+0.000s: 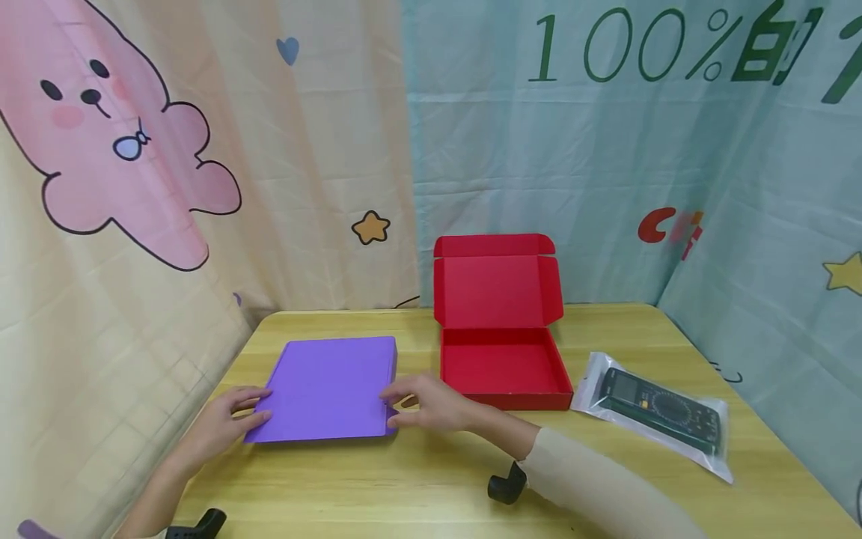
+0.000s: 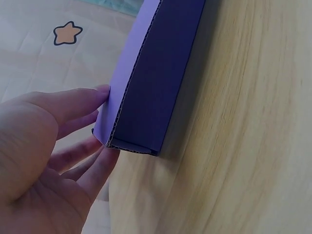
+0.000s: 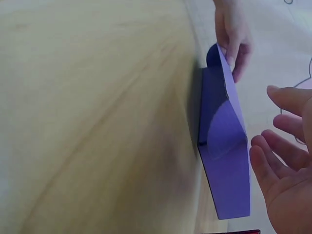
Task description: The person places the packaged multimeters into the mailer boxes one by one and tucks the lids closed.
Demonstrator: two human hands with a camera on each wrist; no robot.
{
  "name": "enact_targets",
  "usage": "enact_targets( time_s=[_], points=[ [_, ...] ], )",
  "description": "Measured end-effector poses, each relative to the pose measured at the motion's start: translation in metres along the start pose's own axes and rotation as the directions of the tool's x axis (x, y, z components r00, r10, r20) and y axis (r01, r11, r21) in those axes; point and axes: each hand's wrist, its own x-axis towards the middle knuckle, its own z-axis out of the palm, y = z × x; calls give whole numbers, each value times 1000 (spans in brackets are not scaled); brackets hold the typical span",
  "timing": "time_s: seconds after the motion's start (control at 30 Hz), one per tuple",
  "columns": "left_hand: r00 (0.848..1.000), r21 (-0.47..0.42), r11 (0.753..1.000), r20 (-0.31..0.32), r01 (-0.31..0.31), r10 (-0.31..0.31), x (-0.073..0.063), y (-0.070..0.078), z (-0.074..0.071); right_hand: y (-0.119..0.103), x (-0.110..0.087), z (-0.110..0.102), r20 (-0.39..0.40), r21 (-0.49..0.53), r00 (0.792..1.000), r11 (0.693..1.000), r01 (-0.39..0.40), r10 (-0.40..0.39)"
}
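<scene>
A flat purple cardboard box (image 1: 326, 389) lies on the left half of the table, its top panel lowered. At its near left corner is my left hand (image 1: 225, 421), thumb on the top panel and fingers against the side, pinching the corner (image 2: 109, 129). Corrugated board shows along the panel's edge in the left wrist view. In the right wrist view, rounded purple flaps (image 3: 226, 129) stand at the box's front. Beside the right edge is my right hand (image 1: 431, 404), its fingers spread and loosely bent, fingertips close to the box with nothing between them.
An open red cardboard box (image 1: 505, 402) stands right of the purple one, lid upright toward the back. Farther right, a dark multimeter (image 1: 660, 408) lies in a clear plastic bag. The wooden table (image 1: 377, 494) is bordered by printed curtains (image 1: 323, 150).
</scene>
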Motion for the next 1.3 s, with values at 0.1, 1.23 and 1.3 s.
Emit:
enact_targets(
  time_s=[0.1,1.23,1.3],
  points=[
    [1000,-4,1000,0,-4,4,1,0,1,-1,-5,7,-43,17,999,1000,-21,22],
    [995,-86,992,41,92,-88,1,2,-3,-1,-5,45,-286,162,878,922,-351,384],
    [996,-80,993,43,87,-83,1,0,-3,-2,-4,46,-278,202,873,912,-356,402]
  ],
)
